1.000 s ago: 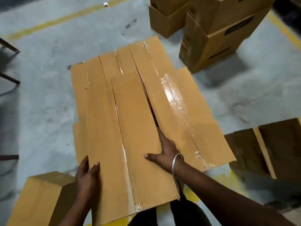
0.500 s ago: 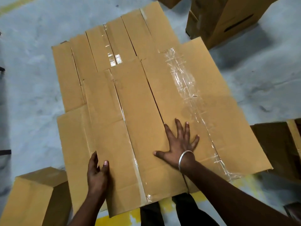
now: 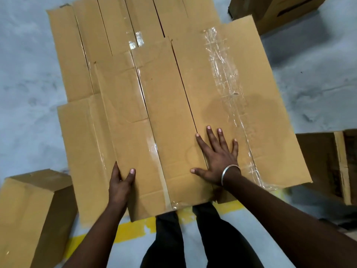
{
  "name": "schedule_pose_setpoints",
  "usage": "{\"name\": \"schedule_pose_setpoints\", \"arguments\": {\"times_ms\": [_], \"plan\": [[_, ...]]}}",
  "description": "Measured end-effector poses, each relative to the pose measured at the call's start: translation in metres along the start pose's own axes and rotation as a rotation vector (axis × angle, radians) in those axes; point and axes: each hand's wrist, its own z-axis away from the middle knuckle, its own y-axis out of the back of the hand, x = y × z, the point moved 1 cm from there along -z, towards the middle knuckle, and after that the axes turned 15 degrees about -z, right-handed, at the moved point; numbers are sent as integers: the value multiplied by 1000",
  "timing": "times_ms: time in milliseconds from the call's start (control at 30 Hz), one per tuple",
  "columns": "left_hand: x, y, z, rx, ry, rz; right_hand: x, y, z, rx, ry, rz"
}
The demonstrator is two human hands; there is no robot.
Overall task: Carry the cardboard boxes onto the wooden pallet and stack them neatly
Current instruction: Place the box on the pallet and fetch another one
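Several long brown cardboard boxes (image 3: 168, 105) lie side by side on the grey floor, with taped seams and a wide flat sheet (image 3: 257, 113) on their right. My left hand (image 3: 120, 183) grips the near left edge of the top box, thumb on top and fingers under the side. My right hand (image 3: 217, 157) lies flat with fingers spread on the boxes near their front end; a metal bangle sits on its wrist. The wooden pallet (image 3: 342, 167) shows at the right edge, partly covered by dark cardboard.
A closed cardboard box (image 3: 29, 215) stands at the lower left beside my arm. More stacked boxes (image 3: 274, 14) stand at the top right. A yellow floor line (image 3: 135, 227) runs under the near ends of the boxes, by my legs.
The view has closed in on the boxes. My right hand went from a narrow reach into the gap to lying flat with spread fingers. My left hand stays on the left edge.
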Motion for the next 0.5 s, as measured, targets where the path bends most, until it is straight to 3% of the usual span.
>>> {"name": "schedule_pose_setpoints", "arguments": {"times_ms": [200,367,500], "plan": [[-5,-1,-1,-15,-24,-64,-2,-16,19,-77,102,111],[-11,-5,5,74,12,-229,12,-41,53,-161,309,195],[6,-19,16,226,-36,-373,44,-52,95,-103,265,164]]}}
